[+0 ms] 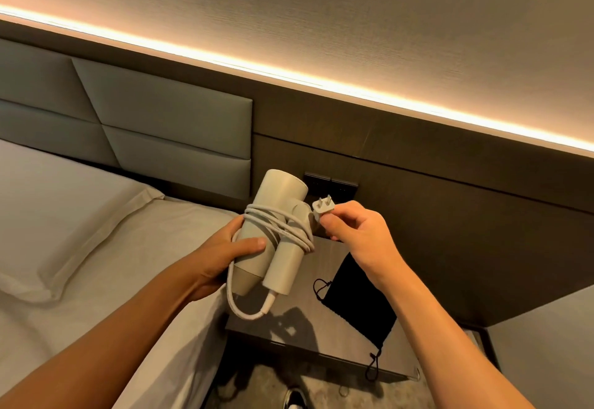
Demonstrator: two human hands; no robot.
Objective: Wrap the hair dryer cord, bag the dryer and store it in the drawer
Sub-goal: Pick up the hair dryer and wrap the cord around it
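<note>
Several turns: the cord (283, 228) lay coiled around the hair dryer (273, 238) where barrel met handle, with one slack loop hanging below at 6 o'clock.
Left hand: the left hand (225, 254) was clasped around the dryer's barrel, thumb across the front, holding it in the air above the nightstand (289, 334).
Right hand: the right hand (353, 231) pinched the plug (323, 207) between thumb and fingers, at 2 o'clock from the dryer, prongs pointing up.
Step in hand: wrapping looked nearly finished (only a short tail ran to the plug).
Next move: it called for tucking the plug under a coil so the wrap would hold, then reaching for the bag.
Bag: a black drawstring pouch (356, 299) lay flat on the nightstand at 4 o'clock from the dryer, partly behind the right wrist.
Hidden: no drawer front could be made out; the pouch's mouth was hard to read, and the wall switch plate (334, 185) sat partly behind the dryer.
</note>
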